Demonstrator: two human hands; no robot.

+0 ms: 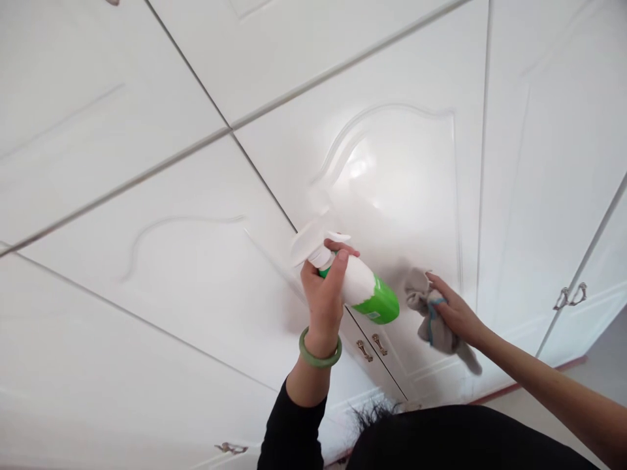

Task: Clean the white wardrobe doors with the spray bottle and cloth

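Note:
My left hand (324, 295) is closed round the neck of a white and green spray bottle (365, 291), whose white trigger head points up at a white wardrobe door (401, 189). A green bangle (319, 354) circles that wrist. My right hand (454, 312) grips a grey cloth (434, 320) with a blue edge and presses it flat against the lower part of the same door panel.
White panelled wardrobe doors fill the view, with dark gaps between them. Small metal handles (371, 346) sit below the bottle, another pair (571, 296) at the right and one (230, 448) at the lower left. A strip of floor shows at the lower right.

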